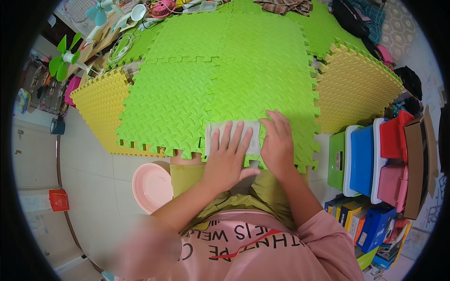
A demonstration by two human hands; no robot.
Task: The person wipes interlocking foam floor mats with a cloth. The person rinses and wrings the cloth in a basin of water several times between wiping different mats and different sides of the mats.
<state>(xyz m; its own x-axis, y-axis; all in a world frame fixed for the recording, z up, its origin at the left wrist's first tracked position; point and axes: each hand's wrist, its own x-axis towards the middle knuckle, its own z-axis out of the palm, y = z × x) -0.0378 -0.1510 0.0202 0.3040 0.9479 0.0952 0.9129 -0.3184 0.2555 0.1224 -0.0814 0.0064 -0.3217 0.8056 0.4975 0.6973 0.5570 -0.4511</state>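
Note:
A folded whitish cloth (233,135) lies flat on the near edge of a green interlocking foam mat (175,102) with a raised tread pattern. My left hand (226,158) rests palm down on the cloth, its fingers spread over it and its thumb out to the right. Beside the cloth's right edge, my right hand (279,144) touches the mat with slightly bent fingers. Its thumb and forefinger are close to the cloth's edge, and I see nothing held in it. The mat's toothed front edge lies over my knees.
A pink plastic basin (153,188) stands on the tiled floor at left. Yellow foam mats (105,112) slant down on both sides. Stacked plastic bins (365,158) and boxes (376,228) line the right. Small fans (65,58) and cables (123,47) crowd the far left; clothes (286,5) lie beyond.

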